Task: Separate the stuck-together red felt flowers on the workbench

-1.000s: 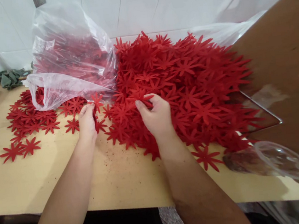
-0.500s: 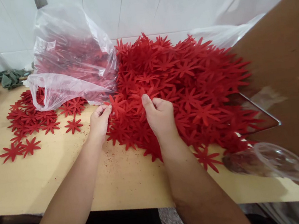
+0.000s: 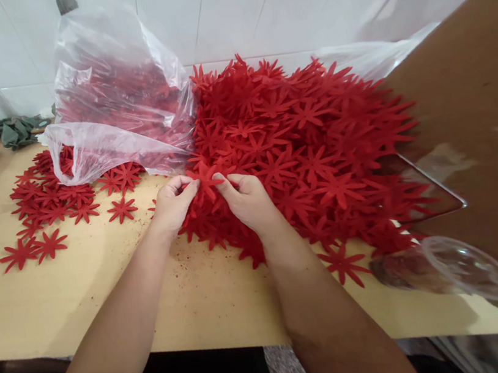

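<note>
Right hand (image 3: 247,199) shifted left, nearer left hand (image 3: 172,202) — both now pinching one red flower (image 3: 204,177).

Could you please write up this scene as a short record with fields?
left hand: left hand pinches a red felt flower at the pile's edge
right hand: right hand grips the same flower from the other side
pile: big heap of red flowers on the wooden table
bag: clear plastic bag of flowers behind the left hand
loose flowers: scattered flowers at left
lid: clear plastic lid at right
</note>
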A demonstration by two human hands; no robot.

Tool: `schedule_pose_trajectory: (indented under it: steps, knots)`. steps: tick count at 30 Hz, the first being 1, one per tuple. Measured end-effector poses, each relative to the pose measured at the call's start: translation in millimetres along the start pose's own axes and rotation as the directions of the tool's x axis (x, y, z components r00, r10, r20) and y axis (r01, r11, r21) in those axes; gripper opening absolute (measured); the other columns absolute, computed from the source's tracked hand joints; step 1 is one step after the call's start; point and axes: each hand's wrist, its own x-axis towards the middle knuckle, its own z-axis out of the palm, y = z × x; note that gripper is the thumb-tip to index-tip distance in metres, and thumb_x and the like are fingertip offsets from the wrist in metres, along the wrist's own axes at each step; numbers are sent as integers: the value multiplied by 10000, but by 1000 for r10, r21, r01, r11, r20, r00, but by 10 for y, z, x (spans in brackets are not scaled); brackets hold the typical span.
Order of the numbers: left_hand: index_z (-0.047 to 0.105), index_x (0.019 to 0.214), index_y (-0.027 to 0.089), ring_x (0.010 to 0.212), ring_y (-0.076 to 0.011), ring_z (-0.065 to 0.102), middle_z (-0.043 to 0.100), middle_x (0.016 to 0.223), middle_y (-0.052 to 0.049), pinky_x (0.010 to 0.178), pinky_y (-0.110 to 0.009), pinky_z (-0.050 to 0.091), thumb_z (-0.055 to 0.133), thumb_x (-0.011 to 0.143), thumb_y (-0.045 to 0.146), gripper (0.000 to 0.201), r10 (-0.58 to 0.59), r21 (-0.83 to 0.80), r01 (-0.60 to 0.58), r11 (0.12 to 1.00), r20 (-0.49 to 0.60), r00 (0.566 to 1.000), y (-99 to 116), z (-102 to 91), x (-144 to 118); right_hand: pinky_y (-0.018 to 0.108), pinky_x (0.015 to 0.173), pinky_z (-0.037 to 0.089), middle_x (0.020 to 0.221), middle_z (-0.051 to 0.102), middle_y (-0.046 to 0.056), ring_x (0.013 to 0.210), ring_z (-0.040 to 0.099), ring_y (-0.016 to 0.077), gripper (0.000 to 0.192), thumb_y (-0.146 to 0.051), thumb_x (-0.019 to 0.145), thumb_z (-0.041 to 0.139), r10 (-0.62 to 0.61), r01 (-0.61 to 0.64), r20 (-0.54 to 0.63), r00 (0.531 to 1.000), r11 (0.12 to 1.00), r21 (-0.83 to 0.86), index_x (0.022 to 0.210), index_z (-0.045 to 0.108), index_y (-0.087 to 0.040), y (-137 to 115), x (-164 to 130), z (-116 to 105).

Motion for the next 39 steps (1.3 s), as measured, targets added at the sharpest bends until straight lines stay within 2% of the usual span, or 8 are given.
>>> schedule_pose_trajectory:
  steps: [6, 12, 16, 19, 22, 25, 29, 39]
  knots:
    - [472, 586, 161, 458, -37, 392, 449, 500, 65, 483, -186, 310, 581, 701, 217, 168, 44, 21, -44, 999, -27, 999, 3, -4, 7, 224, 432, 190, 492, 211, -62, 463, 204, 51, 530, -652, 710, 446, -34, 31, -77, 996, 999, -40, 504, 264, -200, 43, 2, -38]
    - [558, 633, 152, 514, -45, 440, 524, 565, 46, 537, -195, 358, 635, 657, 268, 141, 63, 104, -66, 992, 38, 997, 9, 16, -17, 224, 459, 262, 493, 288, -51, 473, 265, 63, 510, -653, 750, 369, -16, 12, 101, 995, 999, 34, 529, 343, -194, 60, -9, 27]
    - [552, 610, 156, 477, -46, 404, 496, 523, 51, 504, -199, 318, 624, 668, 275, 151, 87, 159, -62, 985, -159, 983, -14, -52, 50, 239, 481, 282, 493, 252, -45, 480, 287, 80, 500, -610, 804, 303, -61, 44, -125, 990, 989, -140, 513, 304, -204, 84, 14, -52]
    - [549, 605, 157, 478, -48, 396, 492, 520, 52, 506, -199, 311, 609, 677, 256, 136, 93, 172, -59, 983, -195, 976, -22, -87, 81, 317, 685, 396, 651, 456, 26, 690, 469, 152, 389, -524, 792, 419, -271, 87, -397, 877, 902, -423, 634, 498, -178, 107, 45, -160]
    - [546, 608, 162, 501, -55, 398, 486, 533, 49, 519, -204, 315, 599, 685, 260, 136, 125, 228, -93, 969, -131, 984, -43, -71, 71, 442, 880, 348, 992, 525, 141, 1014, 460, 257, 388, -469, 734, 529, -438, 91, -491, 753, 808, -582, 937, 577, -142, 86, 44, -182]
    - [552, 611, 165, 523, -59, 390, 479, 550, 46, 528, -205, 312, 588, 694, 273, 140, 186, 320, -161, 934, -51, 981, -65, -35, 44, 411, 850, 384, 1002, 556, 134, 995, 488, 241, 372, -437, 755, 515, -391, 174, -392, 833, 857, -484, 990, 574, -154, 47, 14, -74]
    - [567, 634, 169, 534, -65, 388, 479, 565, 41, 526, -204, 318, 574, 712, 297, 150, 195, 342, -181, 922, -6, 981, -54, -4, 20, 274, 610, 402, 645, 545, 15, 618, 489, 126, 216, -371, 761, 514, -142, 118, -136, 980, 978, -173, 708, 562, -167, 35, -14, 84]
    - [574, 699, 155, 560, -60, 409, 505, 606, 34, 588, -213, 349, 596, 700, 373, 219, 145, 300, -145, 943, 24, 989, -81, 1, 33, 243, 489, 252, 479, 304, -58, 474, 283, 69, 332, -353, 788, 482, -105, 81, -199, 974, 989, -125, 515, 404, -181, 9, -8, 1]
